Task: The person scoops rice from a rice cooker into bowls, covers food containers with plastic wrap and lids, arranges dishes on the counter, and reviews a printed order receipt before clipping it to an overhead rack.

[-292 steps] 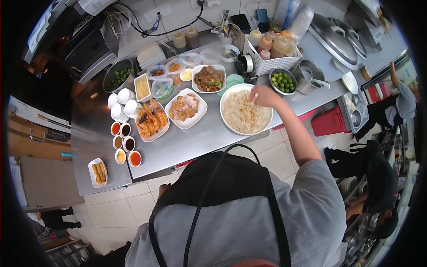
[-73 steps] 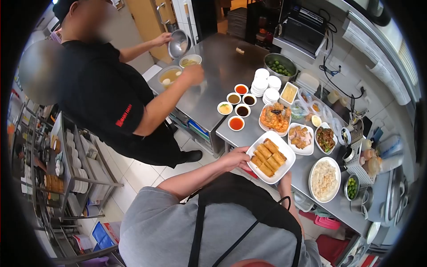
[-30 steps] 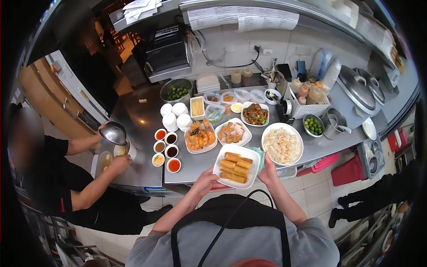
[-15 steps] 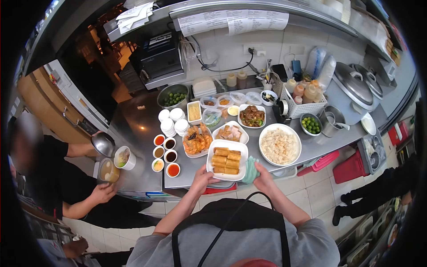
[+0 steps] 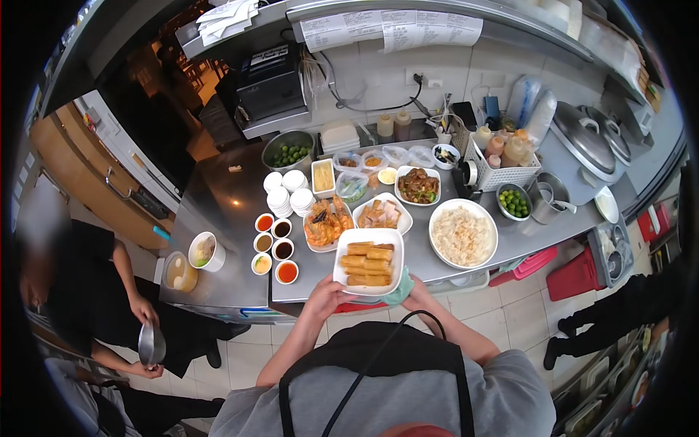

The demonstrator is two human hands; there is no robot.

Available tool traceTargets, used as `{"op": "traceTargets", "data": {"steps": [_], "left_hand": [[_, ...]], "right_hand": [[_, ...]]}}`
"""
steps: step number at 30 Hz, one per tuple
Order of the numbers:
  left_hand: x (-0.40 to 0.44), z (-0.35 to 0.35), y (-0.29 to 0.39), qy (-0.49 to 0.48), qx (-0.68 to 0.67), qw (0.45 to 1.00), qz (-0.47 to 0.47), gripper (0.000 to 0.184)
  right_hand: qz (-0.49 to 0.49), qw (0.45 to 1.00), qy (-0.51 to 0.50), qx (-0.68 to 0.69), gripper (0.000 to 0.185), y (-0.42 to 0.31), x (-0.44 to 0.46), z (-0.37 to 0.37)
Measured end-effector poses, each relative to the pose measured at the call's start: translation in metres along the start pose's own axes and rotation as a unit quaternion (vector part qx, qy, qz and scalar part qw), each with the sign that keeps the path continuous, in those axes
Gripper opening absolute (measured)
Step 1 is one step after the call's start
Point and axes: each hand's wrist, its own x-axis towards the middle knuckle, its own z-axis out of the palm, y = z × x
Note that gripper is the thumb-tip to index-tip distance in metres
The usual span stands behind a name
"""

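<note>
In front of my body, over the counter's front edge, is a white square bowl (image 5: 399, 280) of fried spring rolls (image 5: 368, 264). My left hand (image 5: 328, 296) grips its lower left side, fingers wrapped under the rim. My right hand (image 5: 416, 293) is closed on a green cloth (image 5: 398, 293) pressed against the bowl's lower right side. Just behind the bowl are a dish of fried shrimp (image 5: 328, 223) and a dish of sliced meat (image 5: 381, 214). To the right sits a large bowl of fried rice (image 5: 463, 231).
Small sauce cups (image 5: 287, 272) and stacked white lids (image 5: 278, 199) stand on the left of the counter (image 5: 437, 271). A meat dish (image 5: 419, 186), green citrus (image 5: 514, 204) and a bottle basket (image 5: 502, 173) line the back. At left, a co-worker holds a metal bowl (image 5: 151, 342).
My right hand and the cloth have moved left against the bowl, which has shifted slightly left. Its spring rolls lie differently. The co-worker's metal bowl has moved down, away from the white tub.
</note>
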Motion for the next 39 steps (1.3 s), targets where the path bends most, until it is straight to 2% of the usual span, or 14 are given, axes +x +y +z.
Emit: {"op": "traceTargets", "data": {"steps": [4,6,7,9,10,17,20,22,23,25,28,34,37,39], "left_hand": [[-0.018,-0.03,0.005,0.056,0.021,0.997,0.047,0.042],[-0.031,-0.039,0.007,0.084,0.039,0.993,0.073,0.042],[-0.038,-0.041,0.007,0.085,0.04,0.993,0.071,0.042],[-0.051,-0.046,0.007,0.119,0.032,0.989,0.087,0.042],[-0.057,-0.048,0.007,0.123,0.034,0.988,0.086,0.042],[-0.073,-0.052,-0.005,0.16,0.029,0.984,0.072,0.042],[-0.072,-0.052,-0.008,0.151,0.021,0.985,0.083,0.041],[-0.069,-0.057,-0.013,0.149,0.023,0.985,0.081,0.041],[-0.068,-0.058,-0.013,0.15,0.016,0.985,0.082,0.042],[-0.065,-0.06,-0.014,0.151,0.028,0.986,0.071,0.042],[-0.062,-0.053,-0.011,0.145,0.015,0.987,0.065,0.044],[-0.036,-0.051,-0.017,0.092,0.025,0.995,0.019,0.046],[-0.009,-0.048,-0.025,0.07,0.045,0.996,-0.023,0.047],[0.016,-0.053,-0.036,0.058,0.027,0.997,-0.046,0.046]], "right_hand": [[-0.123,0.919,0.069,-0.369,0.046,-0.035,0.008,-0.038],[-0.325,0.645,0.124,-0.681,0.053,-0.046,0.008,-0.045],[-0.323,0.646,0.125,-0.68,0.053,-0.041,0.01,-0.053],[-0.305,0.428,0.208,-0.825,0.062,-0.026,0.026,-0.076],[-0.307,0.408,0.192,-0.838,0.069,-0.02,0.035,-0.077],[-0.3,0.399,0.061,-0.864,0.058,0.052,0.089,-0.02],[-0.301,0.286,-0.028,-0.909,0.058,0.077,0.095,-0.008],[-0.338,0.469,-0.167,-0.799,0.048,0.093,0.096,-0.008],[-0.33,0.476,-0.169,-0.798,0.048,0.098,0.088,-0.01],[-0.286,0.697,-0.183,-0.631,0.036,0.092,0.065,0.003],[-0.236,0.654,-0.163,-0.7,0.021,0.057,0.042,0.004],[-0.383,0.634,0.031,-0.671,0.019,-0.035,0.015,-0.018],[-0.386,0.559,0.059,-0.731,0.018,-0.047,0.023,-0.041],[-0.394,0.4,0.124,-0.818,0.016,-0.039,0.041,-0.066]]}}
